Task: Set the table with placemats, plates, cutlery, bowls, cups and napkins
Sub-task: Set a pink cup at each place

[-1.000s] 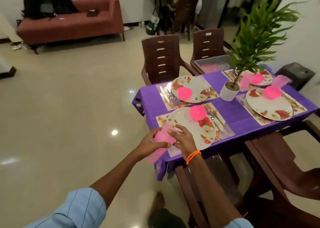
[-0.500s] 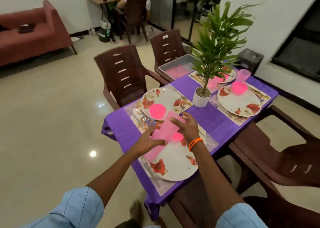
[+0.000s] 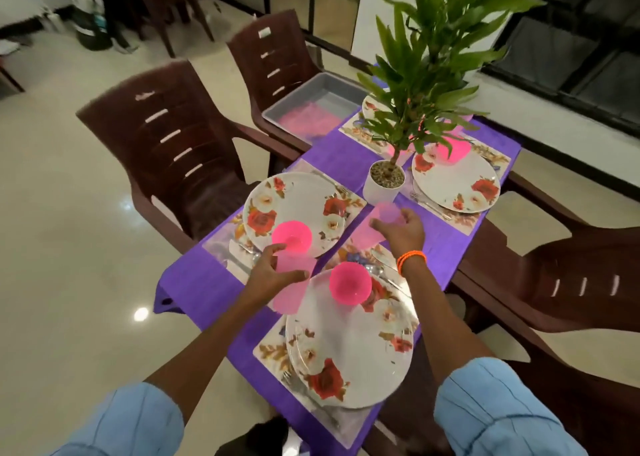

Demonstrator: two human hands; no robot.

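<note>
Over the purple tablecloth, left to right: the left hand grips a pink cup between the two near floral plates, and the right hand grasps a second pink cup just before the potted plant.

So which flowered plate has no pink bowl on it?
None that shows fully; the far-left floral plate, mostly hidden behind the green potted plant, cannot be judged.
</note>
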